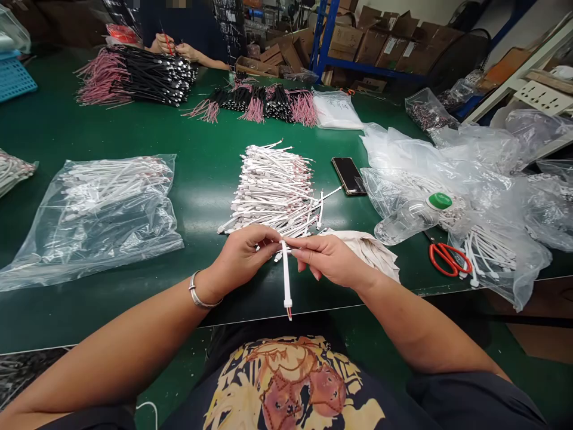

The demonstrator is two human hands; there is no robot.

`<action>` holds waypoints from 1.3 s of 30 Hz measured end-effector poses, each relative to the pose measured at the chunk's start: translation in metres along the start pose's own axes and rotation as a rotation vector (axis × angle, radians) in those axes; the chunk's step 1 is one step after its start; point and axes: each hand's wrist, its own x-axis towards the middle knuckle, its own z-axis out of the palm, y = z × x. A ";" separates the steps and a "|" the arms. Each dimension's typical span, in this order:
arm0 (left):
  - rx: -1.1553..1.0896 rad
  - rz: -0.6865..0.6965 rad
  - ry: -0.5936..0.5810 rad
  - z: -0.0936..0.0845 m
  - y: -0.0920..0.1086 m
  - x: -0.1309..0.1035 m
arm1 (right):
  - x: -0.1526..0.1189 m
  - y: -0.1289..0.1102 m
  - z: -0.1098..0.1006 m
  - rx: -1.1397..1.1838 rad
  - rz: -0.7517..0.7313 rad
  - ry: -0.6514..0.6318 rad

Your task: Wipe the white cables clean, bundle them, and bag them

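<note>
A short white cable [287, 278] hangs down over the table's front edge, its lower end showing red wire tips below a white connector. My left hand [244, 254] pinches its upper end between thumb and fingers. From the other side my right hand [333, 258] closes on the same end, fingertips meeting those of the left. Exactly what the fingertips cover is hidden. Just beyond both hands lies a heap of similar white cables [273, 188], with a few loose ones at its right side.
Left is a clear bag of white cables [116, 191]. A phone [348, 175], cloth [369, 248], plastic bottle [412, 218], red-handled scissors [449, 259] and plastic bags [403, 149] lie right. Across the green table [201, 134], a co-worker's hands [176, 48] are behind bundled black-and-pink wires [147, 74].
</note>
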 end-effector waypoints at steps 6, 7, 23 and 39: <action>-0.050 -0.005 -0.037 0.003 -0.001 0.001 | -0.002 0.000 0.000 0.008 0.015 0.029; -0.064 -0.006 -0.049 0.003 -0.002 0.001 | -0.004 -0.001 -0.002 -0.010 0.033 0.041; 0.737 0.032 -0.448 -0.020 0.019 -0.076 | -0.057 0.072 -0.059 -1.039 -0.292 0.717; 1.317 -0.439 0.399 -0.144 -0.070 -0.159 | -0.063 0.081 -0.022 -0.935 -0.437 0.527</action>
